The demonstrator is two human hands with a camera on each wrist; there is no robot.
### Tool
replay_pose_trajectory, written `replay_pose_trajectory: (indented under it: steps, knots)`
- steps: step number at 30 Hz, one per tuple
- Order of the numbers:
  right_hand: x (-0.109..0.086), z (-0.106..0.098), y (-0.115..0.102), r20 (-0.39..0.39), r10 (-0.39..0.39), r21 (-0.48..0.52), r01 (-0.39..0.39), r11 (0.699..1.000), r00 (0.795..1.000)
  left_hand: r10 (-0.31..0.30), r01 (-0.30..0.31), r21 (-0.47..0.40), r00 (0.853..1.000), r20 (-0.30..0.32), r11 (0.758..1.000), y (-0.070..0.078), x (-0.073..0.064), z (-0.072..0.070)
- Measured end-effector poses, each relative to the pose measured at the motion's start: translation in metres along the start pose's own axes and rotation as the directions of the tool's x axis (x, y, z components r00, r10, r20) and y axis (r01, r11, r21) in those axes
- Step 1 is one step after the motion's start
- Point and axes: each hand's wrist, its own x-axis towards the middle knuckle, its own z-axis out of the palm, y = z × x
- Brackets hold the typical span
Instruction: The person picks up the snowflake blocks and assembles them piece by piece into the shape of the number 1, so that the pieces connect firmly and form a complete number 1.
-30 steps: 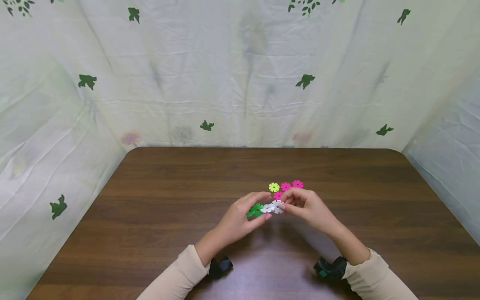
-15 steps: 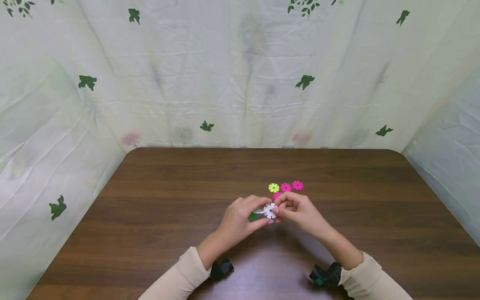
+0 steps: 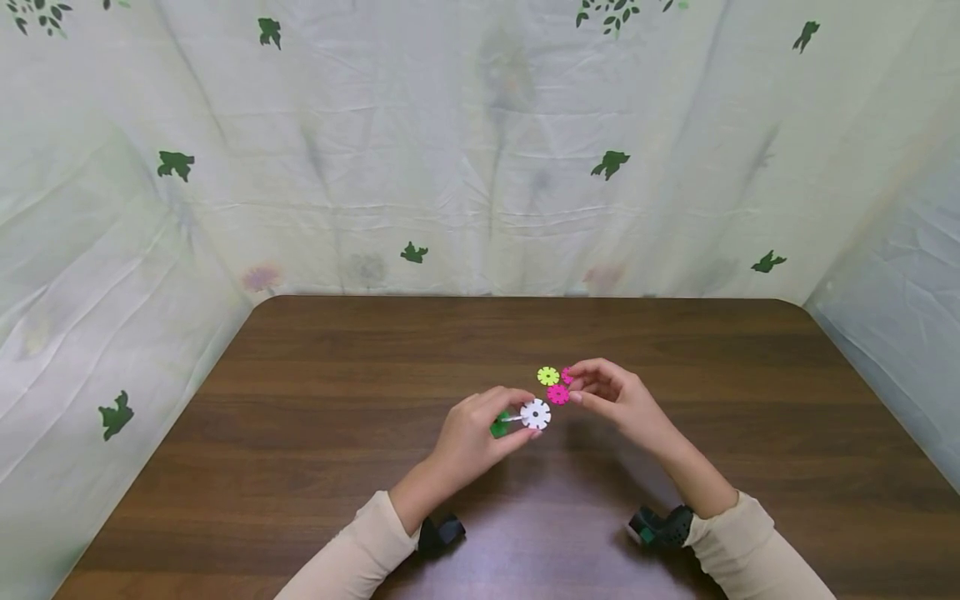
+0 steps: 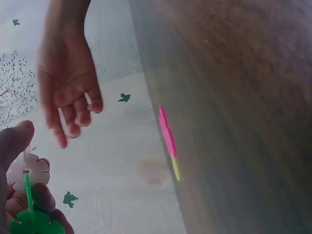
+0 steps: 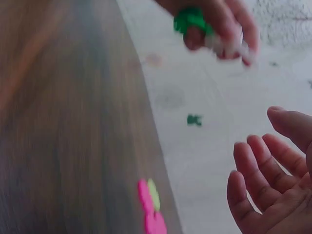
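Observation:
My left hand (image 3: 474, 435) holds a small joined set of notched, flower-shaped plastic discs. A white disc (image 3: 542, 408) faces up at its fingertips, and a green disc (image 3: 498, 428) sits behind it, partly covered by the hand. In the left wrist view a green disc (image 4: 36, 225) is slotted edge-on into a white disc (image 4: 34, 163). My right hand (image 3: 624, 408) hovers to the right of the set, over the loose pieces, fingers loosely bent. The right wrist view shows the right hand (image 5: 273, 195) with nothing in it.
On the brown table (image 3: 337, 375), just beyond the hands, lie a yellow disc (image 3: 543, 372), a pink disc (image 3: 558, 400) and another pink disc (image 3: 566, 375) partly behind the right fingers. A patterned white cloth (image 3: 480, 167) hangs behind the table.
The right hand pinched the white disc at the set, then let go and moved right and away toward the pink discs. The left hand keeps its hold, nearly in place.

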Motion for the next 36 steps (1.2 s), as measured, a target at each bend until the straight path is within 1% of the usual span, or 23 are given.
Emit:
replay_pose_trajectory:
  steps: [4,10,14,18,22,28,33,36]
  knots:
    - [0.001,-0.010,0.012,-0.035,0.051,-0.045,-0.053,0.998,0.998,-0.001,0.001,-0.001,1.000,-0.004,1.000,0.000,0.001,-0.001]
    - [0.001,-0.020,0.034,-0.049,0.158,-0.061,-0.161,0.985,0.986,-0.009,0.009,-0.013,1.000,-0.006,1.000,0.001,0.001,-0.001]
    - [0.000,-0.023,0.046,-0.043,0.195,-0.062,-0.198,0.978,0.980,-0.007,0.007,-0.017,1.000,-0.005,1.000,0.001,0.001,-0.001]
    - [-0.001,-0.024,0.058,-0.040,0.196,-0.102,-0.199,0.975,0.980,-0.008,0.007,-0.017,1.000,-0.001,1.000,0.001,0.002,-0.001]
    - [-0.002,-0.023,0.064,-0.050,0.191,-0.189,-0.197,0.962,0.980,-0.009,0.009,-0.022,1.000,0.000,1.000,0.001,0.002,-0.001]
    - [-0.002,-0.016,0.068,-0.076,0.150,-0.340,-0.167,0.926,0.986,-0.005,0.005,-0.029,1.000,0.001,1.000,0.001,0.001,-0.002]
    - [-0.001,-0.012,0.067,-0.101,0.118,-0.401,-0.149,0.904,0.988,-0.013,0.013,-0.030,1.000,0.008,0.999,0.001,0.001,-0.002]
    - [0.000,-0.008,0.066,-0.124,0.117,-0.437,-0.160,0.885,0.985,-0.015,0.015,-0.029,1.000,0.009,0.999,0.002,0.001,-0.002]
